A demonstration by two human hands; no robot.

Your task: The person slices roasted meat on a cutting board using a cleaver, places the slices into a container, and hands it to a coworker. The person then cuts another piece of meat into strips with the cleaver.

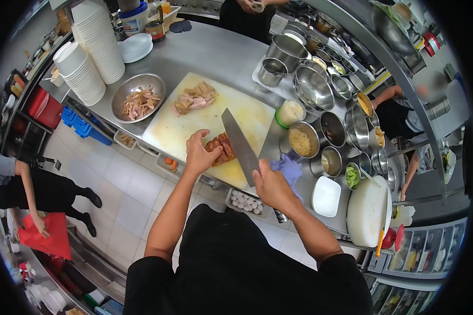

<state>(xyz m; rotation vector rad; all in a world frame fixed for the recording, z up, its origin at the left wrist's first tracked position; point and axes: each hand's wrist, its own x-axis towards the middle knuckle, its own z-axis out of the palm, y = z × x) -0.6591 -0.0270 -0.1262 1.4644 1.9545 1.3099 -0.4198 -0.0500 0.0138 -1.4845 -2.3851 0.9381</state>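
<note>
A large cleaver-like knife (238, 143) is in my right hand (272, 185), its blade angled up and left over the cutting board (165, 123). My left hand (201, 155) rests with curled fingers on a piece of browned roasted meat (223, 149), just left of the blade. At the back of the board lies a pile of sliced pale meat (195, 98). Left of the board, a metal bowl (118, 105) holds meat strips (141, 103).
Stacked white bowls (99, 44) stand at the back left. On the right are metal pots (286, 51), a noodle container (301, 142), a blue cloth (287, 169) and a white dish (326, 196). Other people stand at the left (26, 181), the back and the right.
</note>
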